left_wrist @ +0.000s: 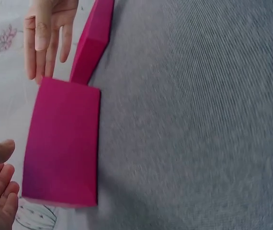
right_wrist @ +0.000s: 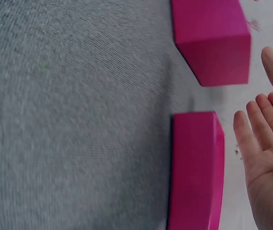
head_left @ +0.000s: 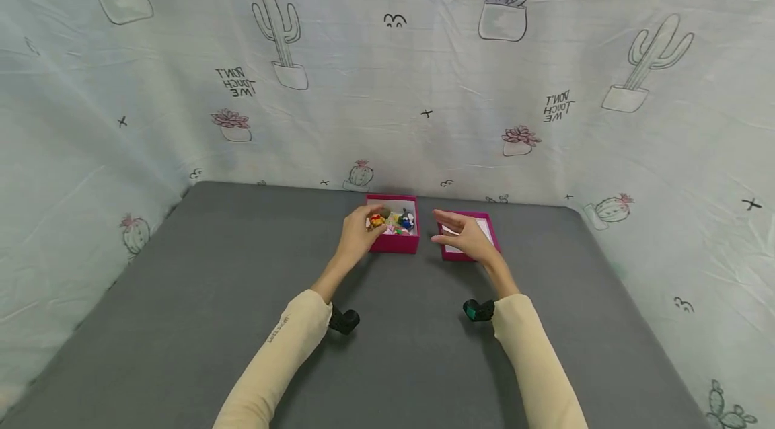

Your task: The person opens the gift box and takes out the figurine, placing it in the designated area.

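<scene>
A magenta box (head_left: 393, 244) with a pale inside stands near the table's back edge. Small colourful figurines (head_left: 396, 220), in red, yellow, green, pink and dark blue, lie inside it; their exact kinds are too small to tell. My left hand (head_left: 358, 232) is at the box's left side, thumb and fingers apart, and nothing shows between them in the left wrist view. Just right of the box lies a shallower magenta box part (head_left: 448, 256), white inside, probably its lid. Above that part hovers my right hand (head_left: 466, 235), fingers extended and holding nothing.
A grey cloth-covered table (head_left: 418, 362) spreads out in front and to both sides. Behind it hangs a white curtain (head_left: 363, 113) printed with cacti. Black devices (head_left: 344, 321) are strapped at both wrists.
</scene>
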### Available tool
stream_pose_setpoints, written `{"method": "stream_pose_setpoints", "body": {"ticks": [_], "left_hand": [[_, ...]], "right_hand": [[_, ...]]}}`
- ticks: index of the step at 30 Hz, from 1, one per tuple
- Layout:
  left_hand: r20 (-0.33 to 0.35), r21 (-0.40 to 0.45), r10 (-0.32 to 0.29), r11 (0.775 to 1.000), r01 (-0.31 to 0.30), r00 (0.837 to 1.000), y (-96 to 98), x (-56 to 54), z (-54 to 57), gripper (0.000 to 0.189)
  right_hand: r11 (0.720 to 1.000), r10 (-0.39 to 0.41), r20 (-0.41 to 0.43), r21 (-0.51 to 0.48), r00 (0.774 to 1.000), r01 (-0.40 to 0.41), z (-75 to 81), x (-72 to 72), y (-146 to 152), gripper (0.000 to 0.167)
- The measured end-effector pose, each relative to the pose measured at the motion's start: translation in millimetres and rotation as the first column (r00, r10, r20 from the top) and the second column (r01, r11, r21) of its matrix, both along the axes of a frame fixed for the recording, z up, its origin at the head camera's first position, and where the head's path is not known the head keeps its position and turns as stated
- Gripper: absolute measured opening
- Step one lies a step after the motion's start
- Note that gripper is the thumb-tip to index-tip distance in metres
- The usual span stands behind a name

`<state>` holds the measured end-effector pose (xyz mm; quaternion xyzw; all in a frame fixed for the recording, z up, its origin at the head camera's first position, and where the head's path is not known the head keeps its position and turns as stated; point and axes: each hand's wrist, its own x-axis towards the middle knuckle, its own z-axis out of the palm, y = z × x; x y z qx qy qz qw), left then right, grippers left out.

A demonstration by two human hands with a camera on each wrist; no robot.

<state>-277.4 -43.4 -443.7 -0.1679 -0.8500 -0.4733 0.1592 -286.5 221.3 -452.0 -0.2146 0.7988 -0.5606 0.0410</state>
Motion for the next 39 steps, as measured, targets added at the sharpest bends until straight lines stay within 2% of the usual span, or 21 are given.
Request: {"method": "stream_pose_setpoints", "body": {"ticks": [6,12,17,19,22,25,29,32,34,36,39], "left_hand": [[-0.003,-0.062,0.009,0.998,-0.009,1.0,-4.5,-8.3,-7.8,0.032],[0.015,-0.189,0.026,0.982,-0.023,1.0,-5.6,-16.7,-7.6,0.035],[0.078,-0.248,0.055,0.968,-0.034,0.995,-5.6,-19.0,-3.7,0.039],[0.128,-0.259,0.065,0.965,-0.03,0.99,-4.2,-17.8,1.6,0.041],[0.167,-0.299,0.08,0.954,-0.027,0.983,-1.2,-17.5,7.0,0.043],[0.191,-0.392,0.116,0.919,-0.032,0.975,4.8,-18.8,13.2,0.043],[0.176,-0.551,0.181,0.832,-0.055,0.968,19.1,-23.2,25.4,0.03],[0.169,-0.636,0.217,0.769,-0.062,0.961,31.8,-29.5,32.1,0.019],[0.191,-0.654,0.24,0.754,-0.058,0.952,39.0,-33.9,33.2,0.018],[0.217,-0.656,0.264,0.753,-0.059,0.94,43.4,-37.4,31.6,0.016],[0.248,-0.64,0.28,0.766,-0.06,0.927,44.9,-40.5,26.6,0.015]], "right_hand": [[0.994,-0.014,-0.035,0.103,0.999,0.018,-7.9,-0.9,-14,0.061],[0.988,-0.077,-0.089,0.129,0.993,0.089,-12.5,5.2,-31,0.059],[0.991,-0.077,-0.124,0.103,0.989,0.09,2.7,16.7,-48,0.06],[0.991,-0.079,-0.144,0.096,0.986,0.093,2.9,15.4,-51,0.061],[0.983,-0.114,-0.163,0.123,0.98,0.135,-5.3,7.1,-51,0.06],[0.97,-0.129,-0.189,0.182,0.973,0.164,-11.5,-0.2,-48,0.053],[0.977,-0.098,-0.21,0.164,0.973,0.134,-15.6,-7.2,-43,0.049],[0.983,-0.092,-0.211,0.136,0.973,0.122,-17.5,-10.6,-41,0.049],[0.985,-0.09,-0.206,0.123,0.974,0.117,-18.8,-12.3,-40,0.048],[0.987,-0.085,-0.197,0.114,0.977,0.109,-20.1,-14.0,-40,0.048],[0.99,-0.074,-0.191,0.105,0.979,0.096,-21.7,-16.3,-39,0.048]]}}
